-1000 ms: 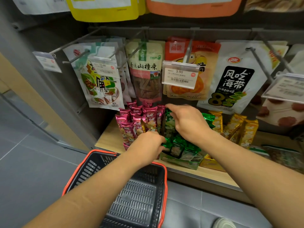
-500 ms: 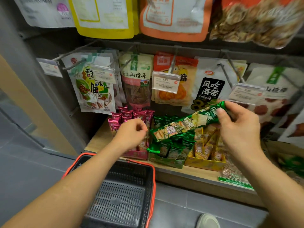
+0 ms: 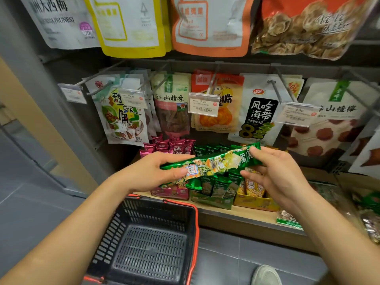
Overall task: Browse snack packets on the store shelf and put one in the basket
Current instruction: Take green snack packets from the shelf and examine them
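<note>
Both hands are on one packet right now: the green snack packet (image 3: pixel 216 163), a long foil stick, is held in the air in front of the shelf (image 3: pixel 236 215), tilted so its right end rides higher. The left hand (image 3: pixel 152 171) grips the lower left end, thumb along the top edge and fingers curled round the front. The right hand (image 3: pixel 275 173) pinches the upper right end, thumb on top and fingers tucked underneath. The packet's print is too warped to read beyond a small blue-and-white badge near the left hand's fingertips. Directly behind and below it stands the green display box (image 3: pixel 211 199) packed with matching sticks, with magenta packets (image 3: pixel 170 145) to its left and a yellow display box (image 3: pixel 255 203) to its right. On the pegs above, the white pouch (image 3: pixel 261 112) reads 风吃海带 with a big 8, and the hawthorn pouch (image 3: pixel 171 105) shows 山楂条. Between them hangs a price tag (image 3: pixel 203 104) marked 3.90, in front of an orange pouch. Further right, a second tag (image 3: pixel 298 114) looks like 5.99, and a pouch (image 3: pixel 337 124) shows 山楂. Top left, a pale bag (image 3: pixel 57 19) carries 大西梅. Down below the left forearm sits the dark basket (image 3: pixel 196 223) with its red rim, well apart from the packet.
</note>
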The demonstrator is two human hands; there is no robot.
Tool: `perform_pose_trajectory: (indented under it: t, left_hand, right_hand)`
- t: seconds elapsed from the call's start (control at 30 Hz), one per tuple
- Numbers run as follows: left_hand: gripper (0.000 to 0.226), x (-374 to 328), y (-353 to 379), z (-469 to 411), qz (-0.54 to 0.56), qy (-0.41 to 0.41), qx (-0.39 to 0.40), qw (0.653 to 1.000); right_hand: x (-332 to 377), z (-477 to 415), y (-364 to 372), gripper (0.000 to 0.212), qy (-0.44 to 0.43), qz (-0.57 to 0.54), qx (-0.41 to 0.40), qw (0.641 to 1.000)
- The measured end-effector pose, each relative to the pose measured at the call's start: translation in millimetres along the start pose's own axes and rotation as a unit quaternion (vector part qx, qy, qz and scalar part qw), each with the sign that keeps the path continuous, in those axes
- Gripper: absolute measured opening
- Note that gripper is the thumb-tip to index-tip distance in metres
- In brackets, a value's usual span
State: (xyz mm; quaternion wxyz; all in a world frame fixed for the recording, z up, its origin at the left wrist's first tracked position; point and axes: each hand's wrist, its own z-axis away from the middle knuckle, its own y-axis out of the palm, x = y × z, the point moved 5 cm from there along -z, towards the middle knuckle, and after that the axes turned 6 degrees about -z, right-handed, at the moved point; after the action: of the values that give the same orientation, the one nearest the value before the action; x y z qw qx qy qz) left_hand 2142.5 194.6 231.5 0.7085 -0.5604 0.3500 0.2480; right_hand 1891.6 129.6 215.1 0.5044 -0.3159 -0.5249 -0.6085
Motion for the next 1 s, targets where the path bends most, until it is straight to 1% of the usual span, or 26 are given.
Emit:
perform_pose_trajectory:
  t: [0.07, 0.1, 0.17, 0.2, 0.23, 0.3, 0.37, 0.53, 0.6, 0.67, 0.77, 0.87, 0.93, 1.0]
  left_hand:
    - [0.041, 3, 0, 4, -0.076, 0.017, -0.021, 0.997]
    - [0.041, 2, 0, 5, -0.149, 0.034, -0.038, 0.988]
    - [0.044, -7, 4, 6, -0.312, 0.083, -0.087, 0.942]
    - [0.046, -12, 7, 7, -0.350, 0.100, -0.108, 0.925]
    - [0.047, -17, 11, 8, -0.363, 0.114, -0.121, 0.917]
    - [0.046, -30, 26, 9, -0.365, 0.150, -0.130, 0.910]
    - [0.044, -42, 43, 7, -0.369, 0.170, -0.130, 0.905]
    - [0.043, -53, 48, 2, -0.355, 0.190, -0.178, 0.898]
    - [0.045, -56, 47, 3, -0.348, 0.194, -0.188, 0.898]
    - [0.045, -59, 49, 4, -0.348, 0.204, -0.195, 0.894]
    - [0.042, -60, 48, 4, -0.356, 0.207, -0.213, 0.886]
    - [0.041, -61, 46, 5, -0.361, 0.201, -0.235, 0.880]
    - [0.035, -62, 46, 6, -0.322, 0.197, -0.251, 0.891]
    - [0.027, -61, 42, 5, -0.254, 0.188, -0.270, 0.910]
  right_hand:
    - [0, 3, 5, 0.018, -0.012, 0.011, 0.032, 0.999]
    - [0, 4, 6, 0.015, -0.019, 0.015, 0.036, 0.999]
    - [2, 4, 4, 0.013, -0.034, 0.015, 0.028, 0.999]
    - [3, 4, 3, 0.013, -0.040, 0.008, 0.022, 0.999]
    - [4, 4, 3, 0.012, -0.046, 0.001, 0.019, 0.999]
    - [0, 7, 9, 0.012, -0.054, 0.005, 0.033, 0.998]
    - [-9, 13, 20, 0.012, -0.067, 0.042, 0.063, 0.995]
    - [-17, 21, 35, 0.015, -0.086, 0.049, 0.111, 0.989]
    - [-17, 21, 37, 0.018, -0.089, 0.080, 0.131, 0.984]
    - [-21, 23, 40, 0.023, -0.072, 0.109, 0.153, 0.980]
    - [-25, 25, 46, 0.027, -0.010, 0.098, 0.192, 0.976]
    - [-29, 29, 51, 0.027, 0.003, 0.148, 0.227, 0.962]
    - [-28, 31, 52, 0.025, -0.025, 0.175, 0.219, 0.960]
    - [-24, 32, 50, 0.023, -0.047, 0.153, 0.188, 0.969]
